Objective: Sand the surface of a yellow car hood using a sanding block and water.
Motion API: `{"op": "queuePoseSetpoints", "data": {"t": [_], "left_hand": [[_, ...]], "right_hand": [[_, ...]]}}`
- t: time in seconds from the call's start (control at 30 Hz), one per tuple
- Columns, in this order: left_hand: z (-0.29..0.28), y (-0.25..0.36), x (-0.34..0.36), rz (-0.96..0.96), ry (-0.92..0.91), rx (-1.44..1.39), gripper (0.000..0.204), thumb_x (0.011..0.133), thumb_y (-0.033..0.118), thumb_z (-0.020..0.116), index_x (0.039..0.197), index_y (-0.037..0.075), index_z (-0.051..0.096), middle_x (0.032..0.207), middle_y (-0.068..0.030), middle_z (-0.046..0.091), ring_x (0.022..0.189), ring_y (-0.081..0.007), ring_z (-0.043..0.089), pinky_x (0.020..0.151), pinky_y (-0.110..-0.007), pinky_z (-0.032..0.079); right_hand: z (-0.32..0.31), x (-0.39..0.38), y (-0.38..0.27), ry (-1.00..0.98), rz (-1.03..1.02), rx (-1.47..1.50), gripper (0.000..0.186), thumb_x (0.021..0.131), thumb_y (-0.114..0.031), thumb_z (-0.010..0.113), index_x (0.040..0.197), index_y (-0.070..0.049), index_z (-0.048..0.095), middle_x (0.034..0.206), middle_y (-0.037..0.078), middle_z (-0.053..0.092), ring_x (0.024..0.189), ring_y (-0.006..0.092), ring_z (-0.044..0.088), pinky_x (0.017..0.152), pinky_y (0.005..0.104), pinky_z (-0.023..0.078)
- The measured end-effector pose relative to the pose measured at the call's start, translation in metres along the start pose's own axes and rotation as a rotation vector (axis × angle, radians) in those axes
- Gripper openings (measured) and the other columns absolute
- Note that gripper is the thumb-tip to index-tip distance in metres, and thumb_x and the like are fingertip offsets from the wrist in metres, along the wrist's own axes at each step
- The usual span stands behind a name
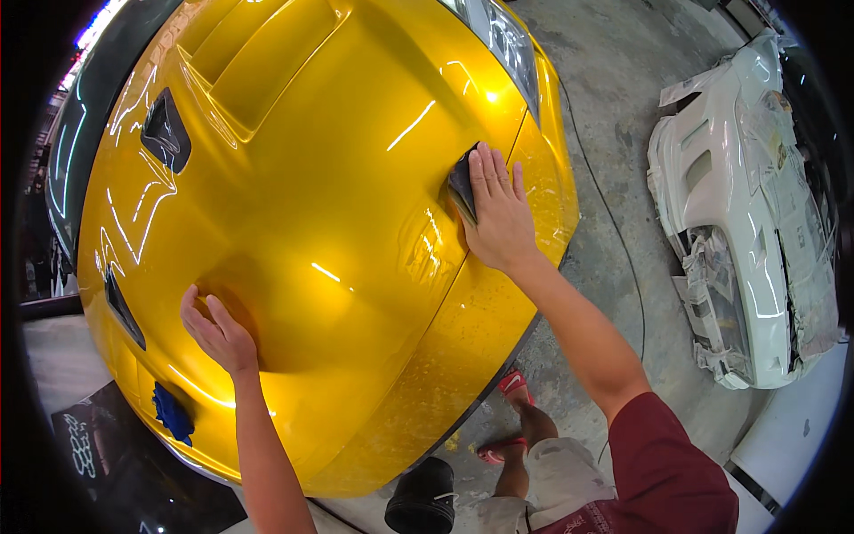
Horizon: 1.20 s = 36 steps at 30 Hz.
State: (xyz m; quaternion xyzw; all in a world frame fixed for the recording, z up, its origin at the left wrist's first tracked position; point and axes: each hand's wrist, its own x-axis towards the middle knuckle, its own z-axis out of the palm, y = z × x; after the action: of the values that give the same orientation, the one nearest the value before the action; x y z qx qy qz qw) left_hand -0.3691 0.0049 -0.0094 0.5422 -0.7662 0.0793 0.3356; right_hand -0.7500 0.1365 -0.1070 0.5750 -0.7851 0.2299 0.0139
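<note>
As the right hand (498,212) lies flat over a thin, flexible black sheet (461,185) near the front edge of a glossy, curved yellow car hood (347,205), apparently keeping it snug, the empty left hand (221,335), fingers loosely bent, reaches out, perhaps for balance.

two bare hands (222,335), one dark pad (460,184), one yellow car (338,205), two black vents (166,133) at left, one blue cloth (172,414), one black bucket (420,500), two red sandals (513,384), one white bumper (756,267) at right.
</note>
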Motion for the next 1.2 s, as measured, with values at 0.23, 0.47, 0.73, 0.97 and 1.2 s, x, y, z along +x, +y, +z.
{"op": "queuePoseSetpoints", "data": {"t": [0.23,0.47,0.73,0.97,1.2], "left_hand": [[0.004,0.001,-0.004,0.023,0.013,0.014,0.031,0.100,0.018,0.049,0.121,-0.004,0.052,0.121,-0.0214,0.056,0.114,-0.0385,0.051,0.101,-0.044,0.039],[-0.003,0.001,-0.003,0.015,0.001,0.046,0.030,0.098,0.016,0.049,0.120,-0.004,0.052,0.120,-0.0213,0.056,0.112,-0.0388,0.051,0.100,-0.044,0.039],[-0.001,-0.001,-0.005,0.007,0.002,0.019,0.030,0.100,0.019,0.048,0.120,-0.003,0.054,0.120,-0.0196,0.058,0.114,-0.0373,0.052,0.102,-0.043,0.039],[0.002,0.006,-0.004,0.013,0.015,0.036,0.030,0.100,0.019,0.049,0.120,-0.003,0.055,0.120,-0.0199,0.058,0.114,-0.0370,0.052,0.101,-0.043,0.039],[0.012,0.005,0.003,0.030,0.075,0.063,0.030,0.098,0.021,0.052,0.116,-0.002,0.056,0.114,-0.0200,0.058,0.109,-0.0364,0.053,0.100,-0.042,0.039]], "right_hand": [[0.000,-0.004,-0.006,-0.067,0.015,0.041,0.067,0.098,-0.032,0.047,0.150,0.005,0.026,0.156,0.023,0.028,0.144,0.0399,0.028,0.118,0.0562,0.017],[0.003,-0.017,-0.041,-0.087,-0.007,0.091,0.075,0.088,-0.026,0.054,0.148,0.008,0.026,0.157,0.024,0.026,0.145,0.0391,0.026,0.118,0.0567,0.017],[0.007,-0.036,-0.068,-0.091,0.013,0.072,0.071,0.095,-0.036,0.048,0.148,0.008,0.028,0.155,0.026,0.029,0.145,0.0404,0.028,0.118,0.0572,0.015],[0.016,-0.032,-0.039,0.041,0.138,0.150,0.065,0.099,-0.035,0.046,0.148,0.005,0.030,0.157,0.021,0.030,0.144,0.0379,0.031,0.117,0.0589,0.015],[0.003,-0.009,-0.018,0.065,0.128,0.218,0.062,0.101,-0.031,0.045,0.152,0.000,0.026,0.157,0.020,0.029,0.145,0.0401,0.027,0.117,0.0575,0.012]]}}
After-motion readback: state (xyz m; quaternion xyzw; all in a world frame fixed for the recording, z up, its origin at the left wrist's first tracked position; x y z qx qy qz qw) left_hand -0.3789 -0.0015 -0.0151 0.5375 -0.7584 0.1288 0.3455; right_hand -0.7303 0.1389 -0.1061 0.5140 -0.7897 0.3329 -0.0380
